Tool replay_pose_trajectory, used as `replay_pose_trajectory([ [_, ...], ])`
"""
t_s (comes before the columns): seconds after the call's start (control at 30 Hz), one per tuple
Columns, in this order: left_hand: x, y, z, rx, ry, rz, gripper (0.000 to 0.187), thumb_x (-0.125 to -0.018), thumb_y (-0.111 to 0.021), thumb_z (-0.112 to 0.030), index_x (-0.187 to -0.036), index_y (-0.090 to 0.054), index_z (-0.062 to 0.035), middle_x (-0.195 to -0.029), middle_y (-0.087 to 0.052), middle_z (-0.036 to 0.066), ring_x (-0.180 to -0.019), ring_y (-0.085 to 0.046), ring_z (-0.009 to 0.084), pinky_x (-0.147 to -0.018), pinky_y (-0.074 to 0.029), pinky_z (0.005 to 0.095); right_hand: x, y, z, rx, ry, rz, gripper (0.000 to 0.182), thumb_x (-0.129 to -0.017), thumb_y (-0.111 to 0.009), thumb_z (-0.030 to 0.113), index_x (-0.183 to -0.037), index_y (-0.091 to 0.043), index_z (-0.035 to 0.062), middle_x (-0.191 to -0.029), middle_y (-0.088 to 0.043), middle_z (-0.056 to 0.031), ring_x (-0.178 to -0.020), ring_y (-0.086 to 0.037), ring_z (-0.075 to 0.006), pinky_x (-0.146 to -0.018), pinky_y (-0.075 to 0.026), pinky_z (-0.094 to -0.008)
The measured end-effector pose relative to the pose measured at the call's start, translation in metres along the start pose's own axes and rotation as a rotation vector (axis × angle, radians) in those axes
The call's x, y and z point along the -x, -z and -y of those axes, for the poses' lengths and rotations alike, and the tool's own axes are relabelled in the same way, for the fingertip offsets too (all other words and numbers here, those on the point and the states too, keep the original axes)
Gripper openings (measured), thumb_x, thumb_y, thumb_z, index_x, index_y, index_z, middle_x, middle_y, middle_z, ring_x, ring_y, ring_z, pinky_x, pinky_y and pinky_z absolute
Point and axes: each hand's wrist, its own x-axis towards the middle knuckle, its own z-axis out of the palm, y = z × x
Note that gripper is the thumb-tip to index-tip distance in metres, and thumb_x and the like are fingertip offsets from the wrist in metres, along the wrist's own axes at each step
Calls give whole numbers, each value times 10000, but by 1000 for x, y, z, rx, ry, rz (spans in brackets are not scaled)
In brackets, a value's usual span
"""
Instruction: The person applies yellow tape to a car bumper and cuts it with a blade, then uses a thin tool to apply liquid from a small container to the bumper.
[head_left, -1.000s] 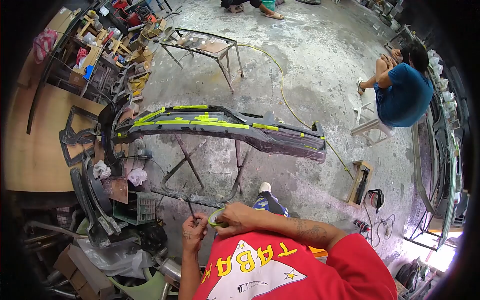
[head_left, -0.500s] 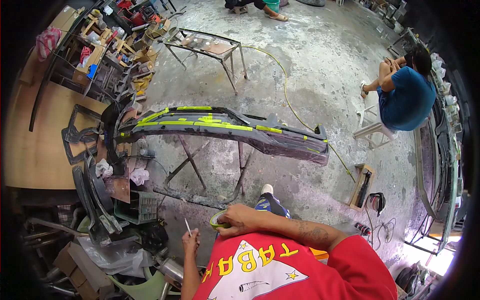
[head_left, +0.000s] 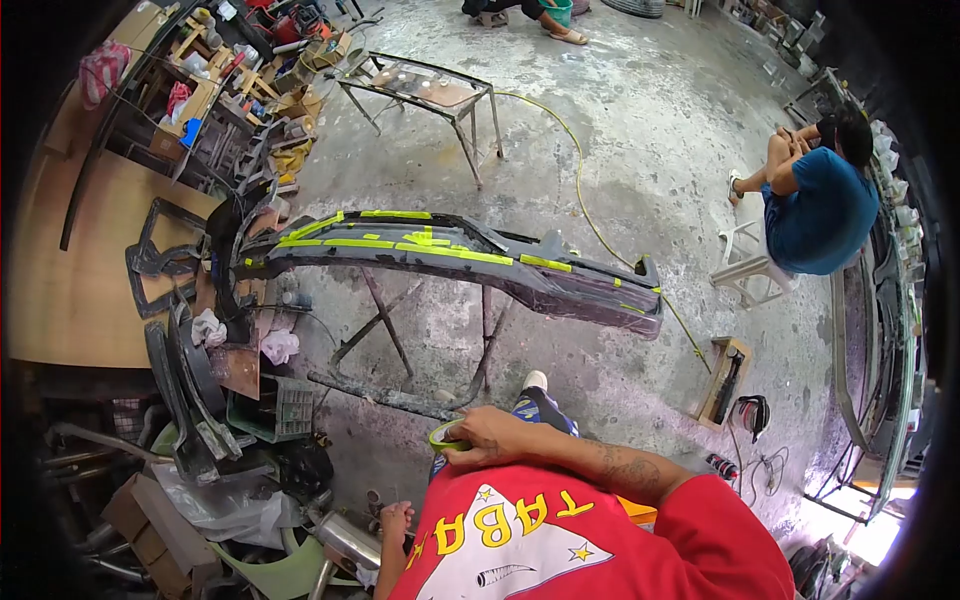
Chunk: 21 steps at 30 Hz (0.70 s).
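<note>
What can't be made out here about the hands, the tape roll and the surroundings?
- Left hand: head view; too small and blurred to tell whether its fingers hold anything.
- Right hand: head view; its own back hides how far the fingers reach into the tape roll.
- Far person: head view; upper body cut off by the top edge.
- Black plastic bag: head view; its dark film hides any contents.

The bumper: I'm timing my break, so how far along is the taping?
Looks done: green strips line much of the bumper's upper part. In hand: the right hand holds a tape roll, away from the bumper. Possibly left: the lower face is mostly untaped, but whether it needs tape I cannot tell.
</note>
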Motion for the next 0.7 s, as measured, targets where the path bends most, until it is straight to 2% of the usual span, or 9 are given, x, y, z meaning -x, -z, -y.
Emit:
replay_pose_trajectory([
  [0.13, -5, -2, -37, 277, 23, -103, 286, -971, -547, -280, -999, -676, -27, -658, -614, 26, -472, -475, 74, -406, -369, 236, 14, 8, -30, 32, -118, -59, 393, -898, -589, 364, -815, -649, -15, -655, -591, -240, -585, -605, -398, -573, -457, -474],
  [0.2, -11, 11, -56, 300, -153, -190, 362, -1010, -480, -329, -1123, -662, -37, -629, -549, -2, -459, -431, 67, -410, -352, 239, 26, 19, -43, -161, -288, -146, 388, -918, -619, 379, -902, -695, -1, -660, -635, -186, -572, -653, -275, -562, -483, -399],
  [0.23, -15, 17, -68, 301, -147, -195, 362, -1010, -480, -329, -1123, -662, -37, -629, -549, -2, -459, -431, 67, -410, -352, 239, 31, 23, -49, -165, -287, -139, 388, -918, -619, 379, -902, -695, -1, -660, -635, -186, -572, -653, -275, -562, -483, -399],
  [0.3, -12, 35, -114, 318, -163, -264, 369, -1014, -486, -324, -1167, -669, -43, -650, -498, -17, -490, -416, 61, -448, -347, 226, 41, 25, -59, -457, -480, -223, 371, -906, -673, 355, -936, -712, -13, -665, -673, -115, -596, -668, -156, -573, -515, -308],
  [0.33, -12, 44, -136, 311, -159, -267, 369, -1014, -486, -324, -1167, -669, -43, -650, -498, -17, -490, -416, 61, -448, -347, 226, 46, 21, -69, -465, -481, -221, 371, -906, -673, 355, -936, -712, -13, -665, -673, -115, -596, -668, -156, -573, -515, -308],
  [0.4, -16, 61, -186, 236, -426, -208, 378, -1014, -497, -337, -1147, -687, -38, -713, -518, -14, -544, -428, 54, -491, -339, 213, 50, 13, -92, -673, -606, -261, 377, -905, -699, 337, -929, -706, -39, -667, -674, -56, -632, -669, -120, -580, -525, -255],
  [0.5, -8, 65, -291, 33, -488, -220, 392, -1023, -487, -316, -1109, -687, 10, -733, -527, 11, -616, -462, 77, -553, -364, 241, 49, 10, -108, -717, -701, -336, 387, -895, -710, 342, -903, -696, -45, -688, -693, -84, -614, -672, -126, -582, -532, -246],
  [0.63, -55, 58, -389, -194, -751, -103, 423, -1019, -482, -350, -1107, -691, 7, -740, -538, -10, -631, -458, 87, -590, -379, 255, 63, -17, -142, -668, -864, -603, 401, -896, -695, 381, -858, -700, -19, -649, -675, -60, -570, -631, -111, -544, -497, -257],
  [0.7, -80, 46, -435, -223, -916, 48, 351, -1029, -475, -248, -1072, -663, 45, -748, -580, 84, -706, -526, 140, -662, -419, 302, 90, -52, -169, -620, -1009, -788, 399, -892, -691, 389, -797, -704, 2, -620, -657, -42, -535, -594, -102, -513, -466, -277],
])
